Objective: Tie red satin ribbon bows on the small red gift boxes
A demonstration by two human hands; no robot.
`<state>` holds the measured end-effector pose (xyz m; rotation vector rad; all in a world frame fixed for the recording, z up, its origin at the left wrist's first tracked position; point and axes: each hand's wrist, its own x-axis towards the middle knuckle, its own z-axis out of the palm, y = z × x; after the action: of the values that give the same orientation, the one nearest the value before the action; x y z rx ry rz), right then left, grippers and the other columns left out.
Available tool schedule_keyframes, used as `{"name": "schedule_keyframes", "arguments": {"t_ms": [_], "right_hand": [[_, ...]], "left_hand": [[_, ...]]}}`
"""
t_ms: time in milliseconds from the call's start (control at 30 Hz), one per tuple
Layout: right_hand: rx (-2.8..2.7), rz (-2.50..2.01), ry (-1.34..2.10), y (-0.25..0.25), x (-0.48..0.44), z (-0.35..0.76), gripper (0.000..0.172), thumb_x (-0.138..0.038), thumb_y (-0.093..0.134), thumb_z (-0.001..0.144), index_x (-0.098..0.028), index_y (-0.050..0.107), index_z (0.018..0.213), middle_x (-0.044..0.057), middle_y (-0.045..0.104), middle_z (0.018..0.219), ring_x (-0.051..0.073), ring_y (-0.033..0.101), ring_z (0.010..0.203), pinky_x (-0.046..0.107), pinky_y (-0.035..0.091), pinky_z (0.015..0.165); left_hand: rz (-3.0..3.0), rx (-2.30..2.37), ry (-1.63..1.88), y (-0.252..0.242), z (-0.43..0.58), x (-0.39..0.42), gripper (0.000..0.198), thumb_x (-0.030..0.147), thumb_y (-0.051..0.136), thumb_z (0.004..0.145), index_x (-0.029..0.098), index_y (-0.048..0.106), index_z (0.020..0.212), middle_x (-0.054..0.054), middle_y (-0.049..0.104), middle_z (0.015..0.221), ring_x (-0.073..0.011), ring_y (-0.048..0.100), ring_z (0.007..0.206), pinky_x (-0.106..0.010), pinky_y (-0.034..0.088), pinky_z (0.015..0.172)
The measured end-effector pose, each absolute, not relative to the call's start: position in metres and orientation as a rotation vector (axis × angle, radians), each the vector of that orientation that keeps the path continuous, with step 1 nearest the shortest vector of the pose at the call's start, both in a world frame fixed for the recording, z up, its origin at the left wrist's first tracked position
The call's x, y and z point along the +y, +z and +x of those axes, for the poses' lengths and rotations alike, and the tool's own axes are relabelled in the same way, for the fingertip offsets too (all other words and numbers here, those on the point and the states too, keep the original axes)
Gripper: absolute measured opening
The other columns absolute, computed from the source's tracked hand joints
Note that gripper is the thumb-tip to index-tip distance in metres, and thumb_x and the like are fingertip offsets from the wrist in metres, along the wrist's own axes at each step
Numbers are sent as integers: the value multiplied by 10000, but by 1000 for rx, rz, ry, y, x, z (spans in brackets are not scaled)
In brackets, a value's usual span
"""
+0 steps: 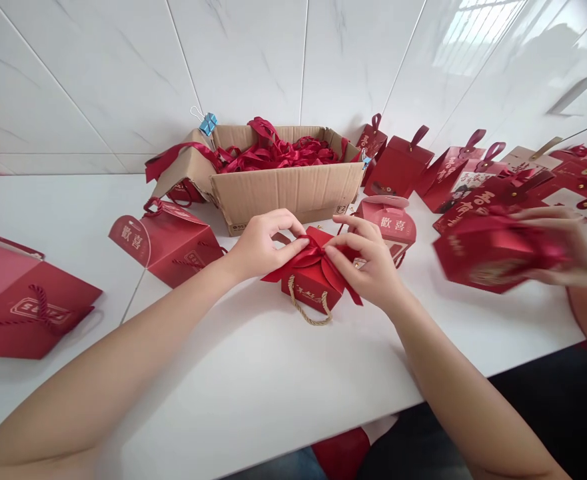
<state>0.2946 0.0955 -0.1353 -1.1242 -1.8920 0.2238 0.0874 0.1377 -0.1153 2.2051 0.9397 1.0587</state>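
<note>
A small red gift box stands on the white table in front of me, with a gold rope handle hanging on its near side. On its top lies a red satin ribbon tied in a bow, its tails spreading to both sides. My left hand pinches the bow's left loop between thumb and index finger. From the other side, my right hand has its thumb and fingertips closed on the ribbon's right part, close to the knot.
Behind the box, a cardboard carton holds a heap of red ribbons. Red gift boxes stand left, far left and along the right. At right, a co-worker's hand holds a blurred red box.
</note>
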Motion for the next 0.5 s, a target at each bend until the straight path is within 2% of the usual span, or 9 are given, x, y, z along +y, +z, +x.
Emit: {"name": "schedule_keyframes", "arguments": {"t_ms": [67,100,133,200,267,333,500], "right_hand": [[-1826,-1128,275,-132,98,305,129,-336,595,874,-231,650,925,93,621,1120,253,563,1076,465,450,929],[-1784,-1142,324,-131,100,310,166,-376,586,880,-219,634,905,79,632,1000,222,594,944,407,484,832],[-1752,-1168,394,-128,100,315,221,-422,574,885,-207,610,846,52,616,860,185,586,792,346,487,711],[-1739,-1246,575,-125,100,323,370,-517,542,885,-196,526,702,-5,507,642,120,466,568,265,389,518],[-1778,-1325,733,-121,98,328,458,-588,525,869,-194,458,645,-28,432,573,95,380,516,243,306,465],[-1805,-1389,803,-119,96,329,485,-620,522,854,-191,443,642,-27,430,581,92,366,533,238,288,472],[-1790,-1427,871,-117,95,328,472,-600,567,835,-190,439,640,-27,432,596,90,349,550,236,271,481]], "left_hand": [[2157,931,1019,-113,86,138,167,330,643,775,173,619,826,-49,642,860,-160,615,790,-246,520,624],[2122,933,994,-113,85,138,186,345,645,773,176,597,833,-40,630,841,-152,601,753,-239,502,593],[2085,942,966,-112,85,138,203,368,638,781,179,573,815,-27,610,800,-138,575,698,-230,473,554],[2026,979,904,-112,86,137,307,446,583,824,182,499,691,10,513,660,-105,471,572,-218,378,481],[1985,1046,841,-111,88,136,464,532,500,865,182,392,581,37,369,556,-84,348,507,-224,285,458],[1964,1115,788,-111,92,133,531,577,465,874,177,343,547,44,296,536,-79,294,506,-233,245,468],[1998,1198,768,-111,96,128,436,489,516,872,162,462,589,37,431,578,-81,357,538,-229,280,497]]}}
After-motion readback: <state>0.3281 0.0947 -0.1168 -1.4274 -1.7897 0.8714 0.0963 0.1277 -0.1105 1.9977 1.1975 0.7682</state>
